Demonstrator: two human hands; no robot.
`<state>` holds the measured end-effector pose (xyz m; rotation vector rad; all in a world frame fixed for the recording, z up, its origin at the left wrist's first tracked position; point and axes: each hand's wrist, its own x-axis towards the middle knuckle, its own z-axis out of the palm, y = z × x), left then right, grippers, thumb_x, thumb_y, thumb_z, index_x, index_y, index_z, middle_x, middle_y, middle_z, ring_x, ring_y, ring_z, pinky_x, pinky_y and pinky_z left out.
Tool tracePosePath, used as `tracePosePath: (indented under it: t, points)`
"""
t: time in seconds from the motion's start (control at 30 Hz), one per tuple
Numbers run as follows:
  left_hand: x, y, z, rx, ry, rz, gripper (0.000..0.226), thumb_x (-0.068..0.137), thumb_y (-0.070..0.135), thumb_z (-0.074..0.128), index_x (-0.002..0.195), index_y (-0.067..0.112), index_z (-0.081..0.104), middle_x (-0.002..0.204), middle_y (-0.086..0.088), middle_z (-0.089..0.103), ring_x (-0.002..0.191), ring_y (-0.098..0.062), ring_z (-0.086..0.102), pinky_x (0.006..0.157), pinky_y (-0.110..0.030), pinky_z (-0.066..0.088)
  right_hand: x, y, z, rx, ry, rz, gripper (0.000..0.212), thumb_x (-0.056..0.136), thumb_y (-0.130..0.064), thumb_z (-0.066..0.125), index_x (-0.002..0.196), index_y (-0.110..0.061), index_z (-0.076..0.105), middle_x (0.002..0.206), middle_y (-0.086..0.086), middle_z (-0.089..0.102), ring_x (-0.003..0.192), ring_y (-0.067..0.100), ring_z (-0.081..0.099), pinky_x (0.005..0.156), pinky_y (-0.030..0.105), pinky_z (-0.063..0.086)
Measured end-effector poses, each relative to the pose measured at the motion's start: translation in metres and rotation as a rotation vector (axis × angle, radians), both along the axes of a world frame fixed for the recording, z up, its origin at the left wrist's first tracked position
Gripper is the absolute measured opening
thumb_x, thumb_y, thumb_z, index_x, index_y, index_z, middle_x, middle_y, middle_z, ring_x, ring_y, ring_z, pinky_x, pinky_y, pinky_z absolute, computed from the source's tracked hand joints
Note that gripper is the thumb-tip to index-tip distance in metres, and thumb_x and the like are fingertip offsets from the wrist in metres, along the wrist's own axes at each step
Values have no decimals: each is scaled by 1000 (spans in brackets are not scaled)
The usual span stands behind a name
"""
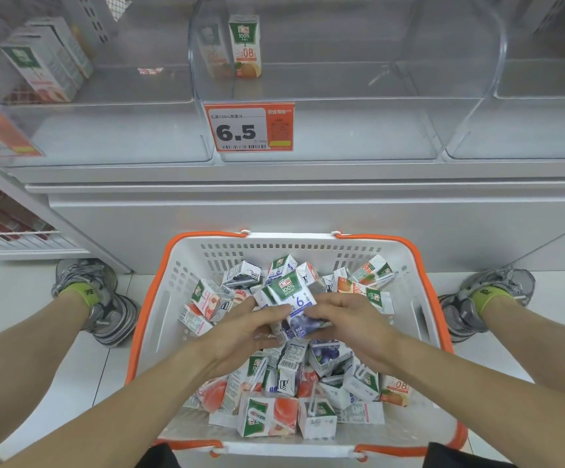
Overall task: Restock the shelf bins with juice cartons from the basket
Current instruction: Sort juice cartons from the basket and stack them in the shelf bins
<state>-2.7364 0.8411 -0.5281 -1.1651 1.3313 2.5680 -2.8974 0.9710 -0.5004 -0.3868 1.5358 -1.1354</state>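
Blueberry juice carton [294, 307] sits lifted over the basket [169, 315] middle, my left hand [240, 332] and right hand [348, 327] both curled on it, so pick step underway; next I need to raise it to the clear middle bin [325, 130] beside the orange carton [245, 45].

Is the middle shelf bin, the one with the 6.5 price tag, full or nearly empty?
Nearly empty. The middle bin holds one upright orange juice carton at the back; the rest of its floor is bare.
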Motion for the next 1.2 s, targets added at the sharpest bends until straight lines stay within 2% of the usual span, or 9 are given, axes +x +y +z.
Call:
tracePosePath:
  t: [0.2,0.33,0.4,0.53,0.77,0.87,0.93,1.03,1.2]
  points:
    - [1,7,0,-76,-10,1,73,70,49,84,129,14,59,122,-22,65,100,-30,58,88,-40,49,-1,1,4,70,276,239,11,91,-35,70,85,-34,79,82,6,71,72,34,60,72,38,57]
    - [-1,6,3,-104,-1,1,81,66,49,87,131,11,57,113,-22,61,97,-30,55,79,-38,48,-10,-3,19,32,420,370,45,86,-38,75,128,-26,63,82,-2,77,74,18,70,81,36,56]
    - [-3,5,5,-122,-6,0,77,64,46,87,129,14,59,122,-23,64,100,-31,56,84,-42,45,-18,-6,28,35,471,474,45,85,-38,77,126,-31,60,91,-1,77,78,18,72,84,37,57]
    - [-13,0,17,-159,44,-144,60,72,38,77,127,20,61,126,-15,66,112,-37,56,97,-50,41,-48,-14,55,83,294,516,76,81,-25,82,143,-40,40,133,-1,54,88,22,75,83,40,61]
    - [-44,13,41,-98,33,-456,60,79,31,71,135,21,54,136,-14,60,132,-35,49,115,-57,30,-78,-4,73,114,-29,676,89,79,3,79,143,-48,43,140,10,44,102,39,70,82,39,61]
    - [-56,19,44,-49,-21,-587,43,87,22,69,128,22,58,124,-8,68,118,-18,62,110,-42,41,-82,7,61,143,-58,777,85,77,4,81,138,-47,51,149,13,32,107,41,68,75,29,60]
    - [-64,22,42,-86,-86,-666,53,84,27,74,133,31,53,129,-9,64,118,-13,57,111,-32,37,-84,15,53,141,-50,784,76,75,6,81,131,-40,60,146,14,34,101,40,70,75,28,60]
    - [-78,28,37,-157,-141,-714,92,67,45,84,146,26,40,141,-3,54,135,-19,44,119,-42,27,-93,30,45,134,-24,715,67,74,6,82,124,-35,64,145,14,37,93,38,73,76,29,60]
    - [-105,36,42,-506,-146,-642,69,62,64,83,115,22,67,114,2,69,110,-15,65,107,-46,44,-113,59,41,53,12,493,61,73,5,83,122,-27,64,131,18,51,88,30,74,83,40,61]
